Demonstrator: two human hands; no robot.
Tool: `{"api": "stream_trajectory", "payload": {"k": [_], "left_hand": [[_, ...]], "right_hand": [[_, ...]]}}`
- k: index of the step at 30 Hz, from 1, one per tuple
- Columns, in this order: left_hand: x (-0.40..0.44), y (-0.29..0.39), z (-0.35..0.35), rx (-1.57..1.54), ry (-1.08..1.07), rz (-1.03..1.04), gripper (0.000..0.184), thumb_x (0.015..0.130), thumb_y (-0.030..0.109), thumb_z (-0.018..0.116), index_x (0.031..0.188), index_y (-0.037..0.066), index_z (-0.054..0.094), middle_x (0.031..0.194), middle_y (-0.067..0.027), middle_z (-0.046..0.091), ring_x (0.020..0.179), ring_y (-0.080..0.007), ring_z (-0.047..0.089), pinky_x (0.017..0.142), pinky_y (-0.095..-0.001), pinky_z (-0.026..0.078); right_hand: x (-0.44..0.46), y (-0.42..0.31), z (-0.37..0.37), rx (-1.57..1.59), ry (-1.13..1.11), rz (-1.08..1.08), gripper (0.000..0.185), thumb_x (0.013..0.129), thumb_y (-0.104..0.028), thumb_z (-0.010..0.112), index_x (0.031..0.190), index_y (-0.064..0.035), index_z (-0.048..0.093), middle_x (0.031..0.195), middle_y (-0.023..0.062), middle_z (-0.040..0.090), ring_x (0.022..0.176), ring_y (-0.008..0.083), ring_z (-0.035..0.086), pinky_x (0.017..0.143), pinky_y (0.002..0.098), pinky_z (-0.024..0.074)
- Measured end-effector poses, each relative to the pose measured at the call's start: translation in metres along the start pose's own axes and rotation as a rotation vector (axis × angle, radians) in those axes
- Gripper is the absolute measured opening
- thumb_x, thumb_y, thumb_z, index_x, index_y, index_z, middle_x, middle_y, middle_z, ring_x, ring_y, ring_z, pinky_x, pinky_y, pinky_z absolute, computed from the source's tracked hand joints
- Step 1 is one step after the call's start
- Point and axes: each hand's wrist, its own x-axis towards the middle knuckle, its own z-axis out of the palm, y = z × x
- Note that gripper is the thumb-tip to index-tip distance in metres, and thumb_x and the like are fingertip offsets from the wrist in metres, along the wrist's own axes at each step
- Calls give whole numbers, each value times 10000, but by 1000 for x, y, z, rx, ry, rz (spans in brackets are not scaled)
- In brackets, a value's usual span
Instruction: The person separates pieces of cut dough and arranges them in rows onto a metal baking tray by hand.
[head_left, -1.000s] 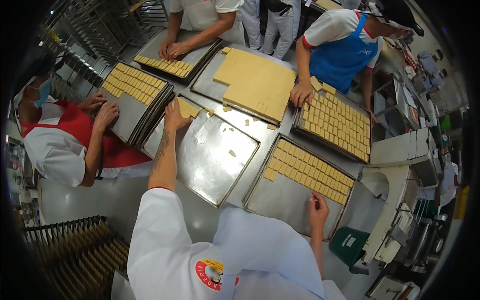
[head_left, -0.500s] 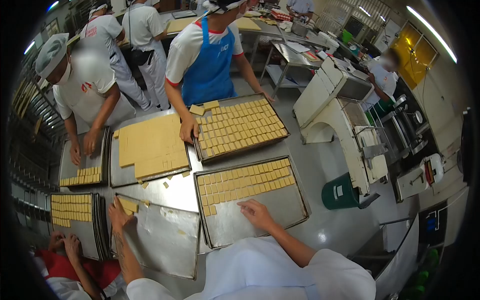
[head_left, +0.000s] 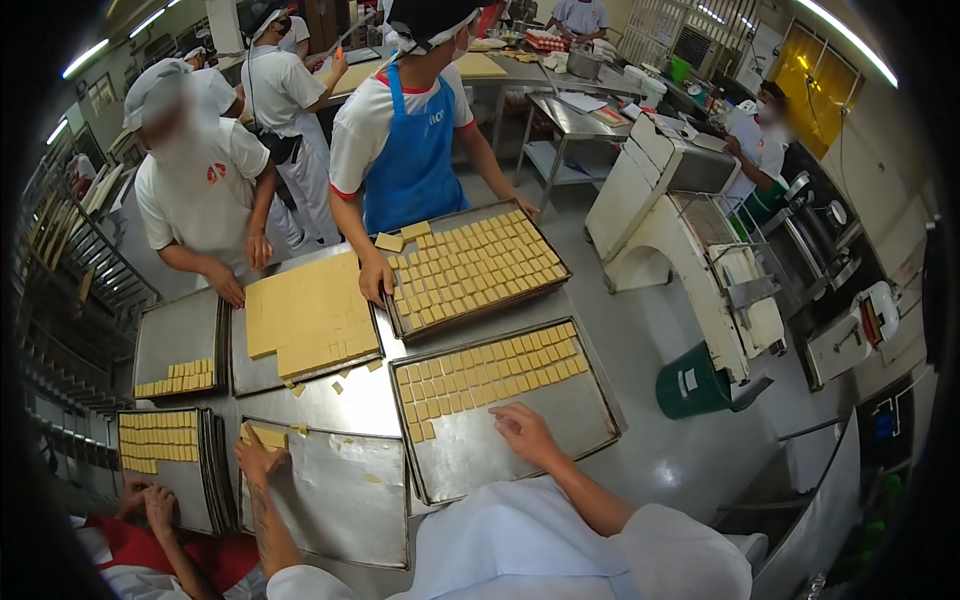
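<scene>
My left hand (head_left: pixel 260 460) is at the top left corner of a flat metal tray (head_left: pixel 340 500). Its fingers and thumb close around the end of a yellow dough strip (head_left: pixel 267 437); the palm side is hidden. Held low over a second tray (head_left: pixel 555 425), my right hand (head_left: pixel 525 437) has its fingers loosely apart, with nothing visible in them. Rows of small rectangular dough pieces (head_left: pixel 490 375) fill the upper part of that tray. The shorter bottom row ends at the left, and bare metal lies under my right hand.
A co-worker in a blue apron (head_left: pixel 415 150) grips a full tray (head_left: pixel 480 265) across the table. Beside it lies a scored dough slab (head_left: pixel 310 310). Another person's hands (head_left: pixel 150 500) work at stacked trays on the left. A green bin (head_left: pixel 692 382) stands right of the table.
The view has shifted slightly. The co-worker at the far left has straightened and moved their hands from the tray to near the slab. My hands stay almost in place over the trays.
</scene>
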Motion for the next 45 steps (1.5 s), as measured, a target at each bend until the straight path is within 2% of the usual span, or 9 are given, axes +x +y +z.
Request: {"api": "stream_trajectory", "payload": {"k": [6, 12, 18, 30, 35, 37, 38, 41, 45], "left_hand": [[-4, -21, -3, -104, -121, 125, 1381, 523, 351, 889, 1606, 148, 56, 1476, -316, 310, 1354, -484, 343, 1108, -510, 374], [-18, -48, 28, -203, 92, 417, 1436, 487, 312, 891, 1607, 151, 7, 1365, -337, 392, 1286, -498, 381, 1094, -515, 374], [-65, -5, 22, -235, 31, 147, 1409, 520, 352, 906, 1601, 100, 38, 1226, -318, 481, 1151, -482, 483, 1023, -517, 413], [-218, 126, 14, -335, 95, 234, 1298, 530, 368, 879, 1572, 48, 175, 1227, -305, 471, 1133, -450, 484, 1007, -522, 410], [-200, 112, 20, -409, -103, 217, 1168, 647, 568, 845, 1531, 29, 306, 1340, -435, 433, 1236, -551, 473, 1044, -510, 436], [-158, 69, 85, -713, 17, 297, 960, 731, 369, 825, 1487, -13, 374, 1207, -327, 593, 1110, -441, 599, 933, -478, 509], [-167, 71, 55, -774, -26, 200, 869, 745, 278, 802, 1464, -22, 416, 1044, -240, 680, 929, -348, 668, 839, -418, 545], [-169, 66, 66, -1103, -85, 53, 675, 753, 168, 807, 1352, -27, 566, 907, -88, 685, 794, -162, 633, 721, -300, 529], [-181, 69, 52, -1292, -246, 7, 535, 756, 139, 817, 1248, -2, 659, 911, -69, 680, 790, -141, 621, 689, -288, 516]], "right_hand": [[0, -1, -5, 22, 10, -13, 289, 900, -98, 690, 1188, -89, 693, 1003, 70, 664, 736, 167, 603, 689, 281, 516], [2, 3, -12, 42, 50, 8, 297, 896, -80, 693, 1193, -92, 695, 1008, 58, 665, 740, 131, 600, 687, 255, 513], [4, 0, -18, 39, 50, 10, 287, 899, -71, 689, 1186, -79, 691, 1017, 53, 662, 759, 109, 600, 693, 237, 509], [11, -33, -8, 83, -57, -48, 308, 892, -93, 700, 1198, -65, 677, 1035, 63, 665, 775, 148, 595, 719, 278, 513], [19, -30, 16, 1, -256, 32, 343, 885, -114, 704, 1220, -61, 656, 1042, 73, 680, 812, 149, 598, 754, 305, 518], [19, -36, 20, 126, -229, -45, 345, 888, -74, 689, 1230, -52, 653, 1036, 60, 669, 820, 126, 591, 755, 274, 508], [20, -40, 21, 147, -232, -66, 346, 891, -64, 683, 1236, -53, 654, 1038, 58, 662, 821, 117, 588, 755, 261, 502], [13, -38, 16, 115, -284, -103, 350, 913, -67, 665, 1262, -57, 653, 1071, 47, 643, 819, 90, 576, 749, 235, 485], [5, -25, 9, 110, -333, -63, 348, 922, -64, 662, 1270, -53, 653, 1093, 39, 628, 815, 76, 567, 741, 222, 476]]}}
